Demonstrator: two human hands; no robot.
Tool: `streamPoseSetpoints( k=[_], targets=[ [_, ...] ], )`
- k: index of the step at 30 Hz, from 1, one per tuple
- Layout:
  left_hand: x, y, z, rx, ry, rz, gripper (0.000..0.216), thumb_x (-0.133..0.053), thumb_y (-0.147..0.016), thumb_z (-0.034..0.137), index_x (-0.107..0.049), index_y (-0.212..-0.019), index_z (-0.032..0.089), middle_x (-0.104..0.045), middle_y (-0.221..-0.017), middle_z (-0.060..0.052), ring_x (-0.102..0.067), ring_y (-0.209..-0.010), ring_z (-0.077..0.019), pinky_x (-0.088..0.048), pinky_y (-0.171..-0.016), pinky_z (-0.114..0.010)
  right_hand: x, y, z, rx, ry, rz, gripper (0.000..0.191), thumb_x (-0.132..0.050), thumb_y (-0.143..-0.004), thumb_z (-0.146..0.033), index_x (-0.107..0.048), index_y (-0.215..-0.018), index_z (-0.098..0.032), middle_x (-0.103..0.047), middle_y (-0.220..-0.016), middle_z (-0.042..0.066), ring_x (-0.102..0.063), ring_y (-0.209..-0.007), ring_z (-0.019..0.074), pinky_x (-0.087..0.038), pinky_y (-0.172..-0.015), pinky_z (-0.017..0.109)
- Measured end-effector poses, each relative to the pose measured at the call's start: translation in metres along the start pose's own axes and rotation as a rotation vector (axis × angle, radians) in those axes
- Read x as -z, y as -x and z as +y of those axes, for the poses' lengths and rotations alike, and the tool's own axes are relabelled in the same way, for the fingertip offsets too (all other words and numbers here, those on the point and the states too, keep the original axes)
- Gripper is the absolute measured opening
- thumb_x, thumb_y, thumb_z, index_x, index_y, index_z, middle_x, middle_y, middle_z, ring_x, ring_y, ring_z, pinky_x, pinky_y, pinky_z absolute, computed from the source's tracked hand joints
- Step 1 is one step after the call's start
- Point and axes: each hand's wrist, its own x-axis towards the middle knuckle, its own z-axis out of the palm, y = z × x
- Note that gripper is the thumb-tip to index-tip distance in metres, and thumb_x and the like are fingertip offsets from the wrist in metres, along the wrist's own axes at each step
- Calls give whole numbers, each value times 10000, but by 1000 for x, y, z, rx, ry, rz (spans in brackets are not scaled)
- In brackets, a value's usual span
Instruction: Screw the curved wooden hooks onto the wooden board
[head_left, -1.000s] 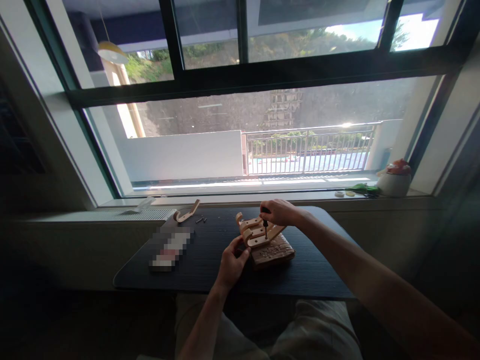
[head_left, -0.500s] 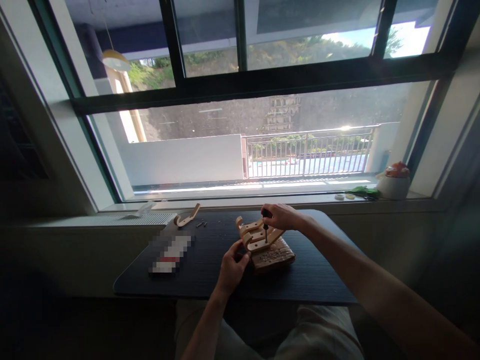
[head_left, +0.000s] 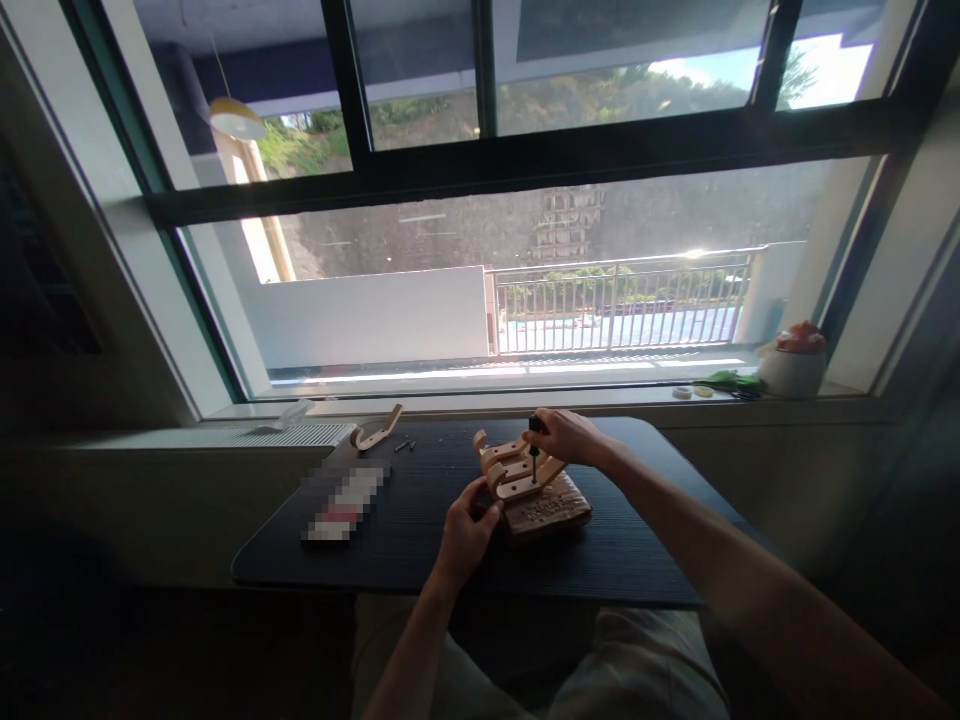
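Note:
A wooden board [head_left: 551,512] lies on the dark table [head_left: 420,545], with two curved wooden hooks [head_left: 510,468] lying on it. My right hand [head_left: 568,437] is closed on a small dark screwdriver [head_left: 534,447] that stands upright with its tip on the nearer hook. My left hand [head_left: 465,530] pinches the curled end of that hook at its left side. A third loose wooden hook [head_left: 376,430] lies at the table's far left edge, with a few small screws [head_left: 403,445] beside it.
A blurred flat packet [head_left: 343,502] lies left of my hands. On the window sill at the right stand a round white pot with an orange lid [head_left: 793,364] and a green item [head_left: 724,381]. A small white piece [head_left: 285,414] rests on the left sill.
My hands keep their grips on the screwdriver and the hook. The view has shifted slightly; nothing else has moved.

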Motion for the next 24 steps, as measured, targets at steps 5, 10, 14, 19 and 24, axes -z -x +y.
streamPoseSetpoints(
  k=[5, 10, 14, 19, 24],
  targets=[
    [0, 0, 4, 1, -2, 14, 387, -603, -721, 259, -584, -1096, 166, -661, -1029, -46, -608, -741, -135, -506, -687, -254, 7, 3, 3, 0, -19, 63, 404, -399, -816, -554, -571, -888, -196, -633, -781, 42, -531, -638, 138, -245, -521, 236],
    [0, -2, 1, 18, 12, 17, 422, -623, -703, 250, -575, -1114, 168, -652, -1056, -52, -601, -737, -130, -506, -697, -258, 0, 5, 2, -1, -53, 83, 381, -406, -818, -541, -559, -844, -194, -627, -761, 35, -512, -618, 123, -239, -521, 228],
    [1, -4, -1, 9, 21, -26, 415, -611, -715, 236, -562, -1122, 166, -648, -1060, -56, -609, -753, -132, -508, -712, -260, -2, 4, 2, 7, -51, 142, 385, -387, -826, -548, -550, -840, -200, -618, -732, 25, -497, -588, 116, -228, -515, 229],
    [2, -8, 5, -24, -13, -52, 399, -602, -724, 211, -555, -1117, 162, -656, -1026, -61, -621, -799, -147, -504, -743, -269, -3, 6, 5, 27, 16, 171, 357, -403, -820, -533, -551, -826, -208, -606, -690, 20, -490, -572, 127, -215, -507, 235],
    [3, -8, 11, -21, -19, -56, 393, -603, -714, 183, -560, -1104, 156, -657, -1011, -61, -619, -845, -158, -498, -786, -285, -10, 9, 7, 66, 9, 131, 309, -422, -818, -497, -549, -797, -216, -600, -677, 6, -478, -561, 115, -204, -502, 232]
  ],
)
